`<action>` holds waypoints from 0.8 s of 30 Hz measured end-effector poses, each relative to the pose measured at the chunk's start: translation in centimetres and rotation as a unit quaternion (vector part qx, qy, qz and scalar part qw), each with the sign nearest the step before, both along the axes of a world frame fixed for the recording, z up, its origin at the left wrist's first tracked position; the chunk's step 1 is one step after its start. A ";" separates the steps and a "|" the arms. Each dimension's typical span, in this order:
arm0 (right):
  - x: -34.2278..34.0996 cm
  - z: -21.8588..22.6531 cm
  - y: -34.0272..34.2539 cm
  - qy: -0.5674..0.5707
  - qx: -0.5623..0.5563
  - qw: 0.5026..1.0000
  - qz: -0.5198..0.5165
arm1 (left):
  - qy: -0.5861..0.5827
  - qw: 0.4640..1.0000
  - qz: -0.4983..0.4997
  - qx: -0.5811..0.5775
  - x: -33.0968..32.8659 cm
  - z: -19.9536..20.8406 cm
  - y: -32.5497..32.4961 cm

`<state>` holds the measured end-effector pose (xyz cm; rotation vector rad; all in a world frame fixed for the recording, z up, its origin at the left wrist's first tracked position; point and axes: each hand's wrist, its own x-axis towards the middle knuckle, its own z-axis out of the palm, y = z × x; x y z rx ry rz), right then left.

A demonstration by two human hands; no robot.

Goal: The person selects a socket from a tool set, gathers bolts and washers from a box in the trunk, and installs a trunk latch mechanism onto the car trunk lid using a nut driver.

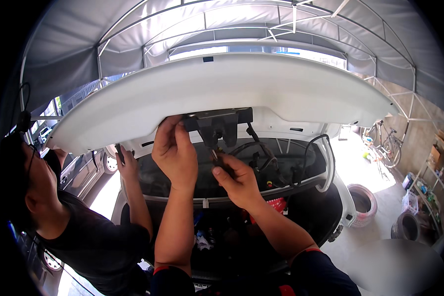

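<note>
Overhead is the raised white tailgate (222,81) of a car. A black latch assembly (217,127) sits at the middle of its lower edge, under a metal-coloured strip. My left hand (175,155) grips the assembly's left end, fingers curled up round it and fingertips partly hidden. Just below the latch, my right hand (238,181) is closed in a pinch. A small dark piece shows at its fingertips, too hidden to name, close to the latch's underside. Black wiring (262,153) hangs from the tailgate beside the latch.
At left, a person in black (91,237) raises a hand (128,165) with a dark tool toward the tailgate. The dark trunk (227,246) below holds loose items. Tires (361,204), a shelf (426,182) and a bicycle (387,145) stand at right. A parked car (84,170) is at left.
</note>
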<state>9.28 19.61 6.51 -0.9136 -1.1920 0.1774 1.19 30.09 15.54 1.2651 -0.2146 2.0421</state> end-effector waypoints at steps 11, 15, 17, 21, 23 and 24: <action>-0.5 0.1 -0.6 0.015 -0.021 0.999 -0.027 | 0.045 0.999 0.007 0.002 -0.5 -0.1 -0.5; -1.4 0.3 -0.8 0.041 -0.020 0.999 -0.006 | 0.069 0.997 -0.004 -0.017 -0.8 -0.2 -0.6; -1.9 0.6 -1.1 0.046 -0.022 0.999 -0.002 | 0.083 0.995 -0.053 -0.021 -1.0 -0.5 -0.4; -2.3 0.6 -0.9 0.066 -0.011 0.998 0.008 | 0.053 0.993 -0.096 -0.038 -0.8 -0.2 -0.8; -2.4 0.5 -0.4 0.071 -0.006 0.997 0.012 | 0.054 0.993 -0.099 -0.035 -0.8 -0.2 -0.6; -2.4 0.5 -0.3 0.075 -0.013 0.997 0.010 | 0.052 0.993 -0.102 -0.027 -0.7 -0.2 -0.4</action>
